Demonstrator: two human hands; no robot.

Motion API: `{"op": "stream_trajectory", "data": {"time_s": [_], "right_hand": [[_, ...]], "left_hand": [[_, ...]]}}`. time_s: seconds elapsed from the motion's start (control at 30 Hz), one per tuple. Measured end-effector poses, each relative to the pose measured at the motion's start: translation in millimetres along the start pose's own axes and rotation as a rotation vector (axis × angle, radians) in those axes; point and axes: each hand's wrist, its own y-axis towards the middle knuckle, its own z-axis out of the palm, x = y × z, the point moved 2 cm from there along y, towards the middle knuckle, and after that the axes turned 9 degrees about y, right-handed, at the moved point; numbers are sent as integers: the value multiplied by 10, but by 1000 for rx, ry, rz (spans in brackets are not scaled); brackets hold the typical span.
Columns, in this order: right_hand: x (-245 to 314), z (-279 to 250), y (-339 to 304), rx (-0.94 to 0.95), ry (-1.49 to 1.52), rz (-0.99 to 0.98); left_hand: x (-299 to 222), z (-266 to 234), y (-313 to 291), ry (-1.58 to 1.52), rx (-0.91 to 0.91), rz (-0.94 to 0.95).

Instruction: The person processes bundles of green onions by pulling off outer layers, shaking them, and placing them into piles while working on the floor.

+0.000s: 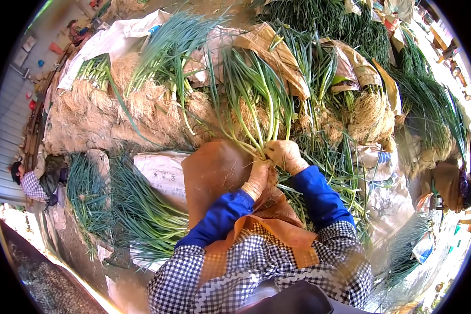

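Observation:
Both my hands wear dirt-stained gloves and blue sleeve covers. My left hand [258, 178] grips the root end of a small bunch of green onions [256, 99], whose long green leaves fan up and away from me. My right hand [285, 155] is closed on the same bunch just above the pale stalks, touching the left hand. A brown apron [214, 167] spreads over my lap under the bunch.
Piles of green onions with tangled pale roots [136, 110] lie all around. A sorted heap of onions [136, 209] rests on a white sack [162, 170] at my left. Brown cardboard pieces [275, 49] lie among the piles. Another person [34, 183] crouches at far left.

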Motion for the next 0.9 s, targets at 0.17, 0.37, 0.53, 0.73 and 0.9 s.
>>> {"op": "stream_trajectory", "data": {"time_s": [0.17, 0.37, 0.53, 0.73, 0.9], "right_hand": [[11, -415, -856, 618, 1026, 190], [-590, -550, -1210, 866, -655, 559], [-23, -454, -422, -192, 59, 283], [-598, 237, 7, -101, 1355, 381], [-130, 358, 71, -556, 569, 174]], "left_hand": [[-134, -30, -101, 85, 48, -36], [-206, 53, -134, 73, 0, -12], [-333, 126, -207, 21, -81, -108], [-414, 31, -264, -313, 109, -355], [-571, 216, -323, 293, 117, 99]]}}
